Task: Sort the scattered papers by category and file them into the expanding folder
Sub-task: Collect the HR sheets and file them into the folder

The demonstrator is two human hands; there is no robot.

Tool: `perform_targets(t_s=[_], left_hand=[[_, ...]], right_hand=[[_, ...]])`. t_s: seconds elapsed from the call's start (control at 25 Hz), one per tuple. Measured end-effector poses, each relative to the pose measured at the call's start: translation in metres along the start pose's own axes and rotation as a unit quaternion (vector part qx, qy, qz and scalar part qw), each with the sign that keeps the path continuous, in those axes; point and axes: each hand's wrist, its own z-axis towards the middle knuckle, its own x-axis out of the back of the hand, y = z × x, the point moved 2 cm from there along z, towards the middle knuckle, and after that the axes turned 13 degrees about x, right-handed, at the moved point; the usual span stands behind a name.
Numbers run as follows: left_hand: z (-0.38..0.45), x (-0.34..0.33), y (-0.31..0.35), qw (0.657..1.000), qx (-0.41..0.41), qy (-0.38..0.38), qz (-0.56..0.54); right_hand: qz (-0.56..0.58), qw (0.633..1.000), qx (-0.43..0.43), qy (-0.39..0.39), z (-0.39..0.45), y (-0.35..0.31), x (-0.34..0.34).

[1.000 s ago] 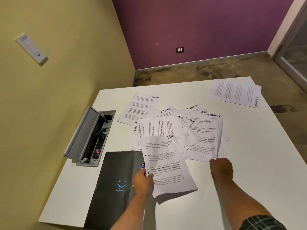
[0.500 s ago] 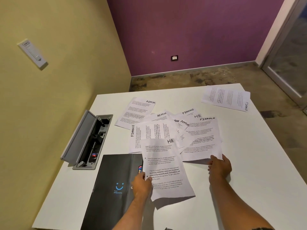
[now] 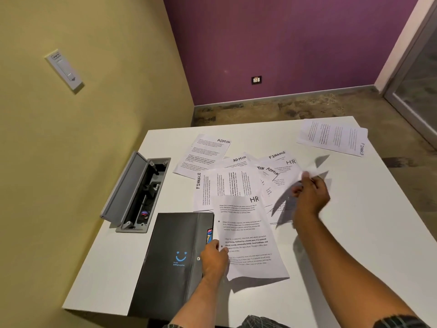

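Observation:
My left hand [image 3: 214, 258] pinches the left edge of a sheet headed HR [image 3: 248, 235], which is lifted slightly off the white table [image 3: 354, 233]. Beside it lies the black expanding folder [image 3: 172, 261] with a blue smiley, coloured tabs showing at its right edge. My right hand [image 3: 311, 195] grips a blurred, lifted sheet [image 3: 287, 200] at its far edge. A pile of papers marked ADMIN, FINANCE and HR [image 3: 236, 176] spreads across the middle of the table. Two FINANCE sheets [image 3: 333, 138] lie apart at the far right.
An open grey cable box [image 3: 136, 192] is set into the table's left side, its lid standing up. A yellow wall runs along the left, a purple wall stands behind. The table's near edge is just below the folder.
My right hand has lifted the FINANCE sheet from the pile's near right and swung it up and away to the right; it is now blurred. My left hand still holds the HR sheet.

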Motion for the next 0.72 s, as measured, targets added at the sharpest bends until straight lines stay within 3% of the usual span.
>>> perform_targets(t_s=[0.16, 0.28, 0.4, 0.6, 0.72], left_hand=[[-0.001, 0.005, -0.003, 1.0, 0.002, -0.008, 0.004], [-0.003, 0.007, -0.004, 1.0, 0.0, -0.012, 0.022], [-0.005, 0.006, -0.007, 0.999, 0.003, -0.015, 0.039], [-0.004, 0.005, -0.01, 0.996, -0.014, -0.019, 0.083], [-0.004, 0.003, -0.011, 0.995, -0.015, -0.022, 0.095]], right_hand=[[-0.025, 0.992, 0.01, -0.124, -0.038, -0.006, -0.059], [-0.065, 0.972, -0.038, -0.223, -0.068, 0.006, -0.087], [0.005, 0.951, -0.105, -0.29, -0.088, 0.008, -0.104], [0.046, 0.953, -0.129, -0.27, -0.08, 0.013, -0.106], [-0.023, 0.969, -0.135, -0.204, -0.06, 0.033, -0.096]])
